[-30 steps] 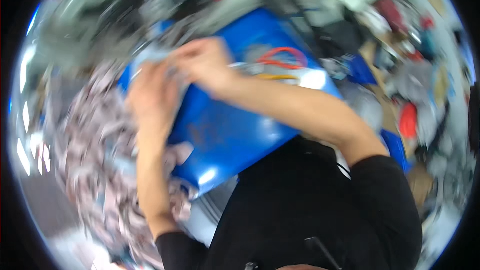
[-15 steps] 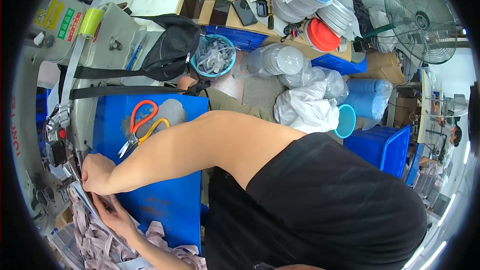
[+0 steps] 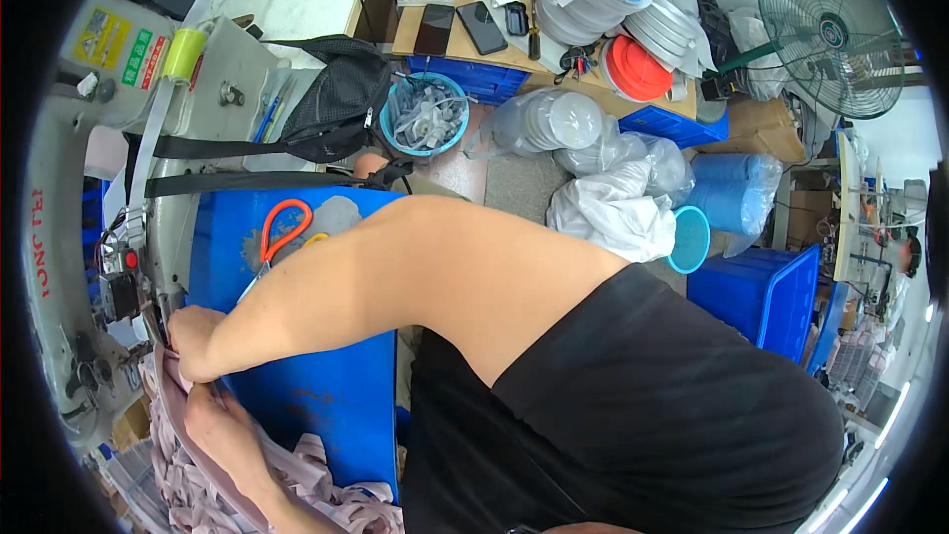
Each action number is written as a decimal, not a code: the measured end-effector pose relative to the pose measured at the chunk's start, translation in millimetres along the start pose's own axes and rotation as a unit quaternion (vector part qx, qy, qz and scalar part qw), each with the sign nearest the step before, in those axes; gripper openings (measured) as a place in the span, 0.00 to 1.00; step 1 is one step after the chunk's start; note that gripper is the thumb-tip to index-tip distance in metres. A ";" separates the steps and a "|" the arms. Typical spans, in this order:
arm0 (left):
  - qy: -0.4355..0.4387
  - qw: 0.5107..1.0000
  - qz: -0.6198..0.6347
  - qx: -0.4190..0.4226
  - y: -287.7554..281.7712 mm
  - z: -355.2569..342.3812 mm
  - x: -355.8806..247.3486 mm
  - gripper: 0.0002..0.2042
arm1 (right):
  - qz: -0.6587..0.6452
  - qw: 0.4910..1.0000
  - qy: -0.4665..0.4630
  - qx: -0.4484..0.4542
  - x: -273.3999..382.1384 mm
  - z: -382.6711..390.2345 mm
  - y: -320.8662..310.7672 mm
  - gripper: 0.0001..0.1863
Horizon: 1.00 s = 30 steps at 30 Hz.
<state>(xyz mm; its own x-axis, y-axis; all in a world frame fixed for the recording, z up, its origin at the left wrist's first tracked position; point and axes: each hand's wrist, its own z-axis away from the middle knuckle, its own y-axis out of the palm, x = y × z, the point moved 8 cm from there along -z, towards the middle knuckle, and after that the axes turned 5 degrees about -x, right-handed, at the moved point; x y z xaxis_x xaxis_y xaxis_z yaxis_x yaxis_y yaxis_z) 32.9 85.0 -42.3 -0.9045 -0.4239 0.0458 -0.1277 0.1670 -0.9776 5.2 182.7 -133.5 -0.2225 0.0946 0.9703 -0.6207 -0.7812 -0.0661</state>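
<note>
My right hand (image 3: 196,346) is closed at the sewing machine's (image 3: 61,237) needle area, fingers pinching the edge of a long dusty-pink fabric strip (image 3: 174,400). Just below it, my left hand (image 3: 225,430) grips the same strip, its fingertips partly hidden by the cloth. Down from there the strip runs beside a heap of pink strips (image 3: 188,480). Scissors with an orange handle loop (image 3: 267,237) lie on the blue work surface (image 3: 316,371). My right forearm covers much of them, and only a bit of the yellow loop shows.
A black mesh bag (image 3: 341,104) and its straps lie beyond the work surface. A light-blue basket of scraps (image 3: 425,143), wrapped rolls (image 3: 559,121) and a blue crate (image 3: 751,297) stand on the floor. A fan (image 3: 830,35) is at the upper right.
My left hand has closed from spread fingers onto the strip. More pink cloth shows between my hands. My right forearm now hides more of the scissors. The view has shifted slightly.
</note>
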 end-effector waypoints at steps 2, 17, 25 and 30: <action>-0.004 1.000 0.026 -0.008 -0.8 -0.6 -4.8 0.10 | -0.001 1.000 0.007 0.013 0.9 -1.4 -1.2 0.07; 0.047 0.992 -0.112 0.020 -34.8 18.7 83.6 0.25 | -0.129 0.988 0.065 0.046 -19.2 -8.1 23.1 0.11; 0.054 0.996 -0.023 0.065 -37.2 12.4 75.1 0.24 | -0.153 0.986 0.055 0.029 -15.8 -2.1 17.3 0.11; 0.107 0.991 -0.022 0.072 -52.0 17.2 75.5 0.28 | -0.106 0.994 -0.025 0.003 -10.5 -11.0 44.5 0.12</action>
<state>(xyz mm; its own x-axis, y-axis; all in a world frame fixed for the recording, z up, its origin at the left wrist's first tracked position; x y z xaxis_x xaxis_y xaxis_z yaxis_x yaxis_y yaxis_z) -21.9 29.0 8.5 -0.9667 -0.2275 0.1171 -0.1241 0.0168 -0.9921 -28.3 153.8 -149.2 -0.0504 0.2264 0.9727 -0.6447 -0.7512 0.1414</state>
